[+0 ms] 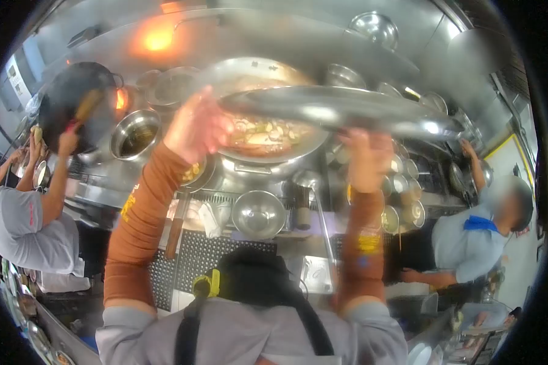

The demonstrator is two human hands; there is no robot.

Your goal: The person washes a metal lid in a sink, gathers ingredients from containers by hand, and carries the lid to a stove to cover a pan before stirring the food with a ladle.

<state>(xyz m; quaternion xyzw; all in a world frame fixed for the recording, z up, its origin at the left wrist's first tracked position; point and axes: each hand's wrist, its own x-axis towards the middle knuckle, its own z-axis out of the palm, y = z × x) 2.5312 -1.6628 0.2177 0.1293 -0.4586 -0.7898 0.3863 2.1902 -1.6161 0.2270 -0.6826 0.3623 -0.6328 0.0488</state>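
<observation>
Grey shirt (pixel 243 340), right fingers (pixel 366 141) clamped on lid (pixel 341 109), left fingers (pixel 218 131) apart beside it

A steamy kitchen is shown, backed by a grey metallic wall (pixel 268 25) that is blurred by haze and lit at upper left by an orange glow (pixel 158 39). A steel bench (pixel 92 193) is stretched across the middle, with dark, dotted matting (pixel 198 261) seen nearer the viewer. At far right, a pale panel (pixel 508 163) is edged in yellow.
</observation>
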